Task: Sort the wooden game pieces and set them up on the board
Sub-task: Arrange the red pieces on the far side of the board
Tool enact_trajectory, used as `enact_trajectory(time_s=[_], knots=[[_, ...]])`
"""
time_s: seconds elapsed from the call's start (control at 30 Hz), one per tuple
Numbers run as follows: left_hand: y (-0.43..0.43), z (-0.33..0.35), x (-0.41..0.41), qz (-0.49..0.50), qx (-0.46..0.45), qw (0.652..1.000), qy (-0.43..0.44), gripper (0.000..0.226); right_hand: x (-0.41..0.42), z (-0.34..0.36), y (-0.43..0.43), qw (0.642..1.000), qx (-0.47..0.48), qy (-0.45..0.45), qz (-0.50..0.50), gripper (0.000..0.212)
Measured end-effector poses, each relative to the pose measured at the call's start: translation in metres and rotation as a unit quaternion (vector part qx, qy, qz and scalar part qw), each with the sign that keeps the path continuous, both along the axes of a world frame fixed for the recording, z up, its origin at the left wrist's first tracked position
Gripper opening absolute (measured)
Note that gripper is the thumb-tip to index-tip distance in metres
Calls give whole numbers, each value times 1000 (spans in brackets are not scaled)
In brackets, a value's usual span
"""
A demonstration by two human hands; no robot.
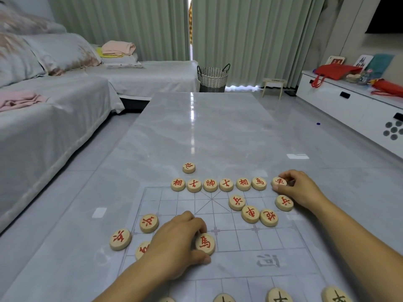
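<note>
A clear board (218, 253) printed with a faint grey grid lies flat. Along its far edge seven round pale wooden pieces with red characters form a row (218, 184), lying face up. One more piece (188, 167) lies alone beyond the row. Four red pieces (250, 211) sit loosely clustered at the right, three (130, 234) at the left, and one (205, 243) near the middle. Black-lettered pieces (279, 295) line the near edge.

Left hand (174, 243) curled (palm down); right hand (298, 190) pinching.
</note>
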State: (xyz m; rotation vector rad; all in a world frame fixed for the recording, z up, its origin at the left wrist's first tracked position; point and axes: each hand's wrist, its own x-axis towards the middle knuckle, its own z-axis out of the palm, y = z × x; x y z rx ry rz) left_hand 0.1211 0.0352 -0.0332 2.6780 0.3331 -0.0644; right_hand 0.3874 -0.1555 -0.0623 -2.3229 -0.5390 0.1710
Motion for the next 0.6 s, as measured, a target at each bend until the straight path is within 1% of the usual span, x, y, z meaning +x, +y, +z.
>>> enact_trajectory(time_s=[0.17,0.3,0.43,0.6], knots=[[4,-1,-2,6,-21,1000,-8,43,-3,-7,0,999,-9,-53,6,41],[3,0,-1,10,-33,999,-3,42,-3,-7,-1,999,-3,-45,17,42],[6,0,-1,36,-85,996,2,39,-3,-7,-3,999,-6,-43,28,42],[8,-4,-1,40,-102,994,-2,50,-4,-7,-3,999,-1,-45,26,41]])
